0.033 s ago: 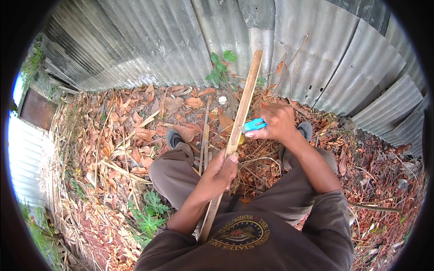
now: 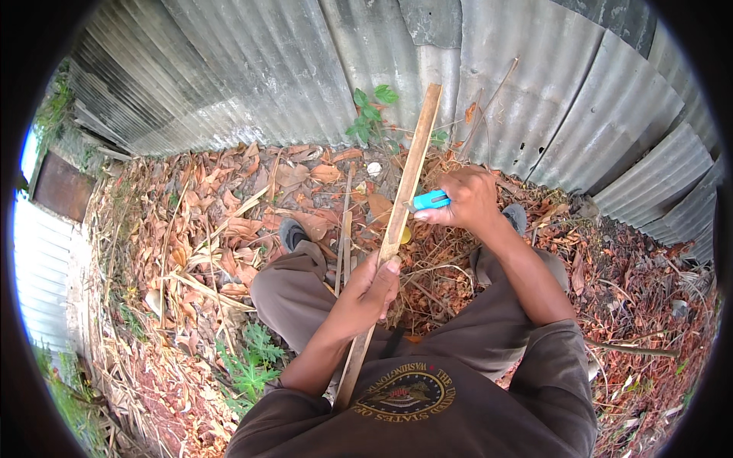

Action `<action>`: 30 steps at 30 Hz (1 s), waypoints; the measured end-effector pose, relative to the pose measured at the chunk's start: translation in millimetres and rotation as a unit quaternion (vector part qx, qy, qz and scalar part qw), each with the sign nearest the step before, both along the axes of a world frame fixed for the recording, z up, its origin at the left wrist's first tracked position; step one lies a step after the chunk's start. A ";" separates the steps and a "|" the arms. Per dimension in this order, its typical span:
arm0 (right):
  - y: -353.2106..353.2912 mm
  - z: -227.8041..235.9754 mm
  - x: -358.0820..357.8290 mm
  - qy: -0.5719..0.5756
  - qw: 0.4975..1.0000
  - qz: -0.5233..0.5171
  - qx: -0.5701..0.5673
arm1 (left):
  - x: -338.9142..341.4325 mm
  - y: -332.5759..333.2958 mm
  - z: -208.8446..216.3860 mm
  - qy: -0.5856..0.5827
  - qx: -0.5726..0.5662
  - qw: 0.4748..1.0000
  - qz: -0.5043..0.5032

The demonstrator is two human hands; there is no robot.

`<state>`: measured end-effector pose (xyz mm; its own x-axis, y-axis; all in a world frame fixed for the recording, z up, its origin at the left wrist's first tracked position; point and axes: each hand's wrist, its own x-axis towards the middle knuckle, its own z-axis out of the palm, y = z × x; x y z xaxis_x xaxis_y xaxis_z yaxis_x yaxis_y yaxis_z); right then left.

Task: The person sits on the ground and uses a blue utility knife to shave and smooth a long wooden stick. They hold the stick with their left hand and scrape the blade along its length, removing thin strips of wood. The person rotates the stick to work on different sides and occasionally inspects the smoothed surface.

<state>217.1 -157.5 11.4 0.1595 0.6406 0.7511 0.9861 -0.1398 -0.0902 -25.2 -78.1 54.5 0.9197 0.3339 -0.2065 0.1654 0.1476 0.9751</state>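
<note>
My left hand [image 2: 369, 296] is closed around a long, flat strip of split bamboo [image 2: 418, 153]. The strip slants from beside my body up toward the metal fence, its lower part passing along my left forearm. In my right hand [image 2: 469, 200] is a blue utility knife [image 2: 432, 200], gripped in closed fingers. Its short blade points left and meets the strip's right edge, well above my left hand. My palms and part of the knife handle are hidden.
A corrugated metal fence [image 2: 259, 69] stands ahead. Dry leaves [image 2: 221, 206] cover the ground, with thin wooden strips [image 2: 347, 229] between my feet. A small yellow thing [image 2: 405, 235] lies under the knife. Green plants grow by the fence [image 2: 370, 114] and near my left knee [image 2: 256, 355].
The knife and my right hand have shifted slightly up along the strip, toward the fence. My left hand keeps its grip on the strip.
</note>
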 end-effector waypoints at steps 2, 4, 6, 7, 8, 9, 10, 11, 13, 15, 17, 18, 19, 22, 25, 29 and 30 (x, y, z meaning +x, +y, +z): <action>-0.3 1.1 3.4 0.001 1.000 0.014 0.023 | 1.6 0.1 1.3 0.000 -0.004 1.000 -0.005; 1.1 1.2 9.2 0.004 0.999 0.017 0.036 | 1.4 -0.7 2.4 0.003 -0.010 1.000 -0.006; -3.5 1.6 41.0 0.012 0.999 -0.032 0.014 | -0.6 -7.7 -1.4 -0.001 0.016 0.999 -0.034; -1.9 1.6 54.6 0.016 0.998 -0.056 0.003 | -2.4 -6.8 -4.1 0.002 0.002 1.000 -0.031; 3.1 -0.1 60.9 -0.015 0.998 -0.048 0.028 | -1.4 -5.8 -8.9 0.001 -0.013 0.999 -0.029; 5.3 -2.4 66.5 0.051 0.992 -0.116 -0.026 | -1.0 -4.8 -13.4 -0.001 -0.029 0.999 -0.026; 6.6 -2.9 74.2 0.116 0.973 -0.183 -0.079 | -6.3 -3.2 -17.3 0.003 -0.033 0.999 -0.040; -8.9 2.1 124.1 0.264 0.910 -0.317 -0.033 | -13.0 -15.8 -8.4 0.016 -0.022 0.995 -0.093; -59.1 -14.2 187.2 0.400 0.806 -0.436 -0.021 | -41.2 -43.2 14.8 -0.022 -0.023 0.954 -0.297; -56.4 -5.5 213.0 0.364 0.824 -0.433 -0.030 | -40.7 -19.5 1.7 0.006 -0.043 0.988 -0.145; -56.1 -40.7 198.6 0.344 0.825 -0.445 -0.055 | -28.0 -0.1 -29.9 0.018 -0.082 0.996 -0.036; -61.5 -44.9 191.8 0.363 0.832 -0.410 -0.086 | -25.8 -2.7 -34.0 0.019 -0.100 0.994 -0.030; -47.5 -21.7 178.2 0.384 0.842 -0.367 -0.100 | -18.7 2.2 -33.9 0.014 -0.100 0.995 -0.022; -42.1 13.0 134.3 0.397 0.874 -0.250 -0.127 | -2.6 4.9 -27.0 0.020 -0.085 0.996 -0.027; -45.1 35.8 72.7 0.378 0.910 -0.133 -0.110 | 10.1 14.2 -23.9 0.006 -0.095 0.995 0.001; -35.6 24.8 -10.6 0.260 0.947 -0.031 -0.188 | 20.1 20.1 -17.9 -0.002 -0.085 0.996 0.013; -31.0 19.7 -21.3 0.237 0.954 -0.003 -0.184 | 21.7 19.4 -15.4 0.005 -0.086 0.996 0.018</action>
